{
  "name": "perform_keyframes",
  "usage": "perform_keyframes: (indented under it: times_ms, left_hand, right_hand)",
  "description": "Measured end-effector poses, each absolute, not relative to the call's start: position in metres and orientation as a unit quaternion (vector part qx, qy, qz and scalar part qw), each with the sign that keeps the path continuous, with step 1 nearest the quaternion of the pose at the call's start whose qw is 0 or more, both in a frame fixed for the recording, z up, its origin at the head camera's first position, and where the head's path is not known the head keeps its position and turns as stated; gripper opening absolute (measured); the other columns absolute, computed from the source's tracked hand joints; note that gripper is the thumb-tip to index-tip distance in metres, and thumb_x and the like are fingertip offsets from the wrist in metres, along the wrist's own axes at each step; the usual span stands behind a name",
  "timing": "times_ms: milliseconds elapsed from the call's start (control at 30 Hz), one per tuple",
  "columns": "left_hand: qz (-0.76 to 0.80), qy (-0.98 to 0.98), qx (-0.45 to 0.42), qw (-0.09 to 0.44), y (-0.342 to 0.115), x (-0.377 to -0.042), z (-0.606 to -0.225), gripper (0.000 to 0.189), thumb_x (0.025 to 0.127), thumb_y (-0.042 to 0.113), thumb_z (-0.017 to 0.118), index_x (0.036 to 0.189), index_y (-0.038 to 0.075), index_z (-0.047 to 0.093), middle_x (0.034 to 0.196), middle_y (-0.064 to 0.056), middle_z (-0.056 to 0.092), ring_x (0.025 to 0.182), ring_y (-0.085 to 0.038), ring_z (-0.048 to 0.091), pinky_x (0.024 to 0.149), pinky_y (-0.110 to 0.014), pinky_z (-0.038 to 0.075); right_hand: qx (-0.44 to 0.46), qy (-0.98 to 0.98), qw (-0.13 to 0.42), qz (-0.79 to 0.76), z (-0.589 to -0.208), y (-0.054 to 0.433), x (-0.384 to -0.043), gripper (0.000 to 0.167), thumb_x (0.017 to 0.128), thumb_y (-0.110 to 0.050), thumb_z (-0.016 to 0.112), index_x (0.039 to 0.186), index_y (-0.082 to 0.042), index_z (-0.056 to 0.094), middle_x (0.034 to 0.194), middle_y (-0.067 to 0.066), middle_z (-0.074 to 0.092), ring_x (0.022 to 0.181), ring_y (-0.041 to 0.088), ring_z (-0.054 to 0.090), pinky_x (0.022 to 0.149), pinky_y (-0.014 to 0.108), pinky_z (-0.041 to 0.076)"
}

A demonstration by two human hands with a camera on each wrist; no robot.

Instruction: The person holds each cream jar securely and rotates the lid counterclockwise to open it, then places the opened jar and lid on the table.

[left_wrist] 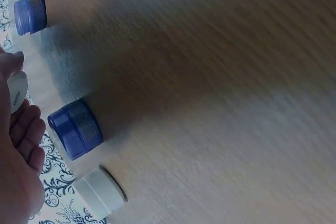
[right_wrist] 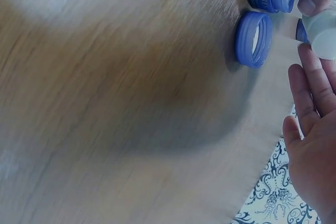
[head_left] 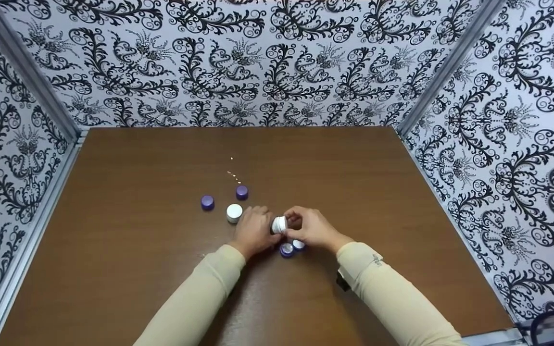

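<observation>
A small white jar point(head_left: 279, 225) is held between the two hands, lying on its side. My left hand point(head_left: 256, 229) grips it from the left, with the thumb along its near side. From the other side, my right hand point(head_left: 311, 228) pinches the jar between thumb and fingers. In the right wrist view the thumb presses the top of the white jar point(right_wrist: 323, 31), with fingers beneath it. Just below the hands are an uncovered purple jar point(head_left: 286, 250) and a purple lid point(right_wrist: 253, 39) with a pale inside, set on its edge in the right wrist view.
Left of the left hand stand a white-lidded jar point(head_left: 234, 213) and two purple jars, one nearer point(head_left: 207, 202) and one farther point(head_left: 242, 192). Small bright specks point(head_left: 233, 176) dot the brown table point(head_left: 137, 230). Patterned walls point(head_left: 238, 62) enclose the back and sides.
</observation>
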State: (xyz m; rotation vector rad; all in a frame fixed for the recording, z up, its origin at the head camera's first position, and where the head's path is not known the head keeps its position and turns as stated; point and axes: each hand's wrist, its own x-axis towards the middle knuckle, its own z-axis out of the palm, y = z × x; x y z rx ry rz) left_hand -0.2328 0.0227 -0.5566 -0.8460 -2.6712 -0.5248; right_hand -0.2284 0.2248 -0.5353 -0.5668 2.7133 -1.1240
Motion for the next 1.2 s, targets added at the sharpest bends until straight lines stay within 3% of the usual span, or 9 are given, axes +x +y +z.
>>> perform_keyframes:
  times_ms: [200, 867, 1200]
  left_hand:
    - [-0.174, -0.926, -0.3, 0.149, 0.0242, -0.232, -0.5542, 0.04, 0.07, 0.043, 0.082, 0.081, 0.007, 0.07, 0.085, -0.004, 0.063, 0.081, -0.028, 0.06, 0.077, -0.042, 0.046]
    - [-0.175, -0.925, -0.303, 0.148, 0.0214, -0.2328, -0.5554, 0.041, 0.068, 0.043, 0.084, 0.079, 0.007, 0.068, 0.083, -0.003, 0.061, 0.078, -0.029, 0.059, 0.076, -0.042, 0.044]
    - [-0.163, -0.93, -0.299, 0.137, 0.0212, -0.2306, -0.5531, 0.043, 0.071, 0.046, 0.082, 0.083, 0.007, 0.07, 0.085, -0.004, 0.062, 0.081, -0.028, 0.06, 0.078, -0.043, 0.044]
  right_hand:
    - [-0.195, 0.916, 0.058, -0.347, -0.5365, 0.2264, -0.2295, 0.037, 0.078, -0.021, 0.081, 0.112, -0.016, 0.066, 0.1, -0.005, 0.071, 0.095, 0.015, 0.067, 0.086, 0.037, 0.051]
    - [-0.199, 0.914, 0.065, -0.348, -0.5371, 0.2246, -0.229, 0.033, 0.083, -0.025, 0.079, 0.112, -0.015, 0.067, 0.102, -0.003, 0.072, 0.095, 0.013, 0.068, 0.086, 0.036, 0.052]
    - [-0.205, 0.928, 0.036, -0.31, -0.5343, 0.2238, -0.2282, 0.037, 0.077, -0.026, 0.082, 0.11, -0.018, 0.066, 0.101, -0.004, 0.071, 0.095, 0.015, 0.066, 0.085, 0.035, 0.05]
